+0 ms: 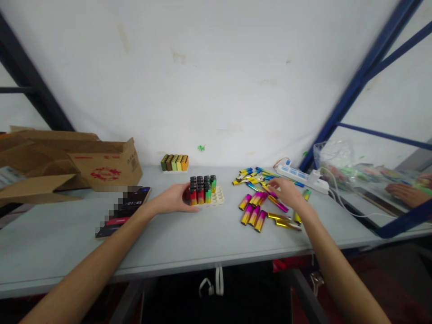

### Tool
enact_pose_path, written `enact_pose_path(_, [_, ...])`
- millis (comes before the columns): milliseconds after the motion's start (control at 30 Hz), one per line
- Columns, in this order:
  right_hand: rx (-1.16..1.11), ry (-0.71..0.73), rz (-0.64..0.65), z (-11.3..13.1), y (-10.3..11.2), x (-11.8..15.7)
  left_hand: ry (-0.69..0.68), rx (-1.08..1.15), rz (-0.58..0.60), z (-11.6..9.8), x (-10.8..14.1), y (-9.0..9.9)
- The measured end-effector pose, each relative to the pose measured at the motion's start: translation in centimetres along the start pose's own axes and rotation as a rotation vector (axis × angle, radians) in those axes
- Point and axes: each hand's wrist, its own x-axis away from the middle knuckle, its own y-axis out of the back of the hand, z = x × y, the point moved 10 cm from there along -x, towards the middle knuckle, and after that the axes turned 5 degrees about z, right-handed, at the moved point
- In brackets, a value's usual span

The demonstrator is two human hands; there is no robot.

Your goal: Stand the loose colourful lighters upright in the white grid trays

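Note:
My left hand is closed round the left side of a white holder with round slots. Red, orange and green lighters stand upright in its left part; several slots at the right show no lighter. My right hand reaches over the loose shiny lighters lying on the table, its fingertips down among them; whether they grip one is hidden. Pink-and-yellow lighters lie nearest the front, gold ones beside them, blue-and-yellow ones behind.
A filled lighter tray stands by the wall. Cardboard boxes and a partly pixelated dark device are at the left. At the right are a power strip, cables, a blue frame, a plastic bag and another person's hands.

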Motion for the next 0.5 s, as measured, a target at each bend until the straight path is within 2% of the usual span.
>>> enact_pose_path(67, [0.037, -0.081, 0.095, -3.2, -0.9, 0.2, -0.006, 0.008, 0.001, 0.0, 0.0, -0.1])
enact_pose_path(133, [0.073, -0.128, 0.167, -5.1, -1.9, 0.1, -0.011, 0.007, 0.0, 0.1, 0.0, -0.1])
enact_pose_path(233, [0.106, -0.166, 0.208, -6.6, -2.8, -0.2, -0.012, -0.01, -0.004, 0.2, 0.0, 0.0])
enact_pose_path(300, [0.049, -0.192, 0.184, -7.3, -2.8, -0.5, -0.014, -0.023, -0.006, 0.3, 0.0, 0.0])
enact_pose_path(400, [-0.211, -0.234, 0.04, -8.1, -1.6, -0.4, -0.021, -0.026, -0.003, 0.1, 0.0, 0.1])
enact_pose_path(500, [-0.675, -0.26, -0.074, -7.6, -0.7, -0.1, -0.01, -0.027, 0.004, 0.0, 0.1, 0.0])
